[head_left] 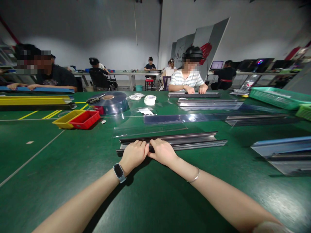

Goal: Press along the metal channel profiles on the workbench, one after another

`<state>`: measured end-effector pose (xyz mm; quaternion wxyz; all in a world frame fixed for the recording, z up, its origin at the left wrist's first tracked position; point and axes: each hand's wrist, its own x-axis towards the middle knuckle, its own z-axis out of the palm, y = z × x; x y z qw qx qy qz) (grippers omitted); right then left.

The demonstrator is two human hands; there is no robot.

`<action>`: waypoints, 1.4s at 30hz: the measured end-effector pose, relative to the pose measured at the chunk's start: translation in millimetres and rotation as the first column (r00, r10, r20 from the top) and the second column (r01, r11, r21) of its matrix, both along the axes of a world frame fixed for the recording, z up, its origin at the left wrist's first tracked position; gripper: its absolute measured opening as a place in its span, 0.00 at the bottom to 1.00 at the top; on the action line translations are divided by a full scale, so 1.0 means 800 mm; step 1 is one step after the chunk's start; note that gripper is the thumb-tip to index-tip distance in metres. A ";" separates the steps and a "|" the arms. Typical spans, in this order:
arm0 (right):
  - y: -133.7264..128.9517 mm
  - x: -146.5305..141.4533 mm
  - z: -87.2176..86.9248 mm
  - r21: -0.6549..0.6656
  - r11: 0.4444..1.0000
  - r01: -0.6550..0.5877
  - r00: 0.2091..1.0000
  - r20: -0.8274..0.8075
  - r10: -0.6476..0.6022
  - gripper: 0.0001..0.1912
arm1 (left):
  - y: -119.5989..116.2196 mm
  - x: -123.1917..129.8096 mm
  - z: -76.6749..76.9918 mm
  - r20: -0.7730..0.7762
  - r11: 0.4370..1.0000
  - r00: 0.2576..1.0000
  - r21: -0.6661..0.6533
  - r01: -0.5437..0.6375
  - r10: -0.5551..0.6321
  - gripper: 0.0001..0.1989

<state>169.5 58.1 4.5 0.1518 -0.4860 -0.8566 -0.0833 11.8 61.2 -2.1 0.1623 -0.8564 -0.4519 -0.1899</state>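
A long dark metal channel (194, 141) lies on the green table in front of me, its raised edges running left to right. My left hand (135, 153) is closed over the channel's left part, fingers curled on it. Right beside it, almost touching, my right hand (162, 151) grips the same channel, with its thumb towards my left hand. The fingertips of both hands are partly hidden behind the knuckles. Just beyond the channel lies a thin clear strip (150, 130).
Further back are a red bin (85, 120), a yellow bin (66, 119), a film roll (111, 103) and white tape rolls (150, 100). More channels (286, 155) lie at right, near a green basket (279, 98). A person (188, 77) works opposite; another sits at left.
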 end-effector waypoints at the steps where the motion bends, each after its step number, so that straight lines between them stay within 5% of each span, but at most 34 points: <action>1: 0.000 0.000 0.000 -0.004 1.000 0.002 1.000 0.001 -0.002 0.14 | 0.000 0.000 0.000 0.001 1.000 1.000 0.000 0.002 -0.002 0.14; 42: 0.002 0.001 -0.003 0.010 1.000 -0.006 1.000 -0.012 0.006 0.13 | 0.002 -0.002 -0.001 0.046 0.995 0.996 0.055 0.080 -0.082 0.14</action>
